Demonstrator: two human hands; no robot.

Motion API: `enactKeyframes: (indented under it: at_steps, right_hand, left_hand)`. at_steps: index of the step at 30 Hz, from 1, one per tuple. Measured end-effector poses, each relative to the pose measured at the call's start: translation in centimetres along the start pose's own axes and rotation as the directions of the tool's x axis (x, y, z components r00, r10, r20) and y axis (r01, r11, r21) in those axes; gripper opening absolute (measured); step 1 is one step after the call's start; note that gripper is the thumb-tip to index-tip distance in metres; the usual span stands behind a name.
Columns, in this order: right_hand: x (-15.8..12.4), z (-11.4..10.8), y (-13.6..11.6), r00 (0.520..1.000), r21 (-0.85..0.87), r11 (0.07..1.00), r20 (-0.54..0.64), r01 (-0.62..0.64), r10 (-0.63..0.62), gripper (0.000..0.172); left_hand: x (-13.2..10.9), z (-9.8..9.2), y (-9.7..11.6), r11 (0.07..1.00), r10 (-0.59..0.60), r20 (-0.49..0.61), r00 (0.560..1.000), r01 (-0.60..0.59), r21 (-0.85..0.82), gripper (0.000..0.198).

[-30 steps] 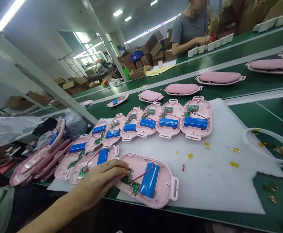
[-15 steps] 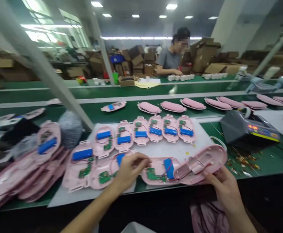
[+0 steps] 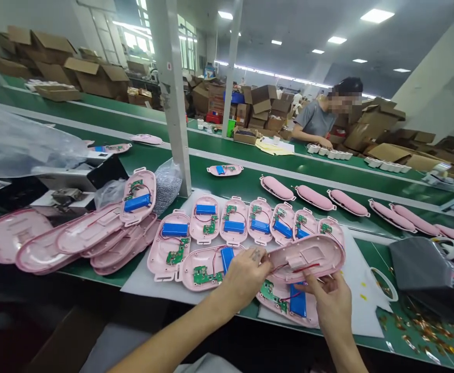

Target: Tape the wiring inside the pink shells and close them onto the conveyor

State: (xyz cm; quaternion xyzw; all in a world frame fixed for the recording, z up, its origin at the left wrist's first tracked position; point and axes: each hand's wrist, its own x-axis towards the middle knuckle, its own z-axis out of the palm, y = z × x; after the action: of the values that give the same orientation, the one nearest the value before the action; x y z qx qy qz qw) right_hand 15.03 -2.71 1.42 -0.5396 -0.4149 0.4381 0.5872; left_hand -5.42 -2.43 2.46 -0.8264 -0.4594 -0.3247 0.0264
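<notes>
A pink plastic shell (image 3: pixel 330 254), hollow side up with red wires inside, is held tilted between my two hands. My right hand (image 3: pixel 330 300) grips its lower edge, thumb over the inside. My left hand (image 3: pixel 246 274) is closed at the shell's left end, close to the wires; its fingertips partly hide what they pinch. Beneath the raised shell lies a pink shell base (image 3: pixel 307 317) with a green circuit board (image 3: pixel 268 291) and a blue battery (image 3: pixel 298 300). Left of it, under my left forearm, rests another pink base (image 3: pixel 206 256) with a board and battery.
Several filled pink bases (image 3: pixel 233 220) line a white foam sheet (image 3: pixel 141 274). Empty shells (image 3: pixel 71 243) are stacked at left. Closed pink units (image 3: pixel 314 197) lie on the green belt. A grey tape dispenser (image 3: pixel 417 269) stands right, near scraps (image 3: pixel 425 331). A co-worker (image 3: pixel 316 122) works opposite.
My view has swung left. The shell in my right hand has been lifted and moved over the bases, and my left hand has come to its left end.
</notes>
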Motion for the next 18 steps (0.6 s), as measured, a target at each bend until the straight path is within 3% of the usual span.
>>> enactKeyframes:
  at_steps: [2, 5, 7, 10, 14, 18]
  right_hand:
    - [-0.3, 0.8, -0.1, 0.997, 0.040, 0.999, -0.077, 0.011, -0.008, 0.047]
    - [-0.6, 1.8, 0.0, 0.994, 0.084, 0.996, -0.110, 0.008, 0.001, 0.047]
    - [-0.8, 2.4, 0.0, 0.995, 0.123, 0.992, -0.102, -0.008, 0.021, 0.048]
    - [-1.0, 2.8, -0.1, 0.993, 0.235, 0.970, -0.085, -0.060, 0.082, 0.055]
    - [-1.2, 2.6, 0.0, 0.988, 0.309, 0.939, 0.015, -0.149, 0.152, 0.063]
    - [-0.5, 1.7, 0.7, 0.976, 0.257, 0.941, 0.078, -0.218, 0.205, 0.066]
  left_hand:
    - [0.4, -0.4, 0.2, 0.998, 0.062, -0.004, 0.998, -0.062, 0.034, 0.011]
    - [0.8, -0.3, 0.7, 0.991, 0.052, -0.066, 0.996, -0.060, -0.118, 0.004]
    - [0.8, 0.4, 1.0, 0.970, -0.110, -0.186, 0.976, 0.065, -0.234, 0.005]
    - [0.8, 1.9, 1.5, 0.841, -0.405, -0.267, 0.875, 0.241, -0.484, 0.009]
    - [1.0, 3.2, 2.0, 0.611, -0.534, -0.099, 0.840, 0.302, -0.732, 0.010]
    - [1.5, 3.4, 1.9, 0.363, -0.589, 0.107, 0.801, 0.381, -0.851, 0.026]
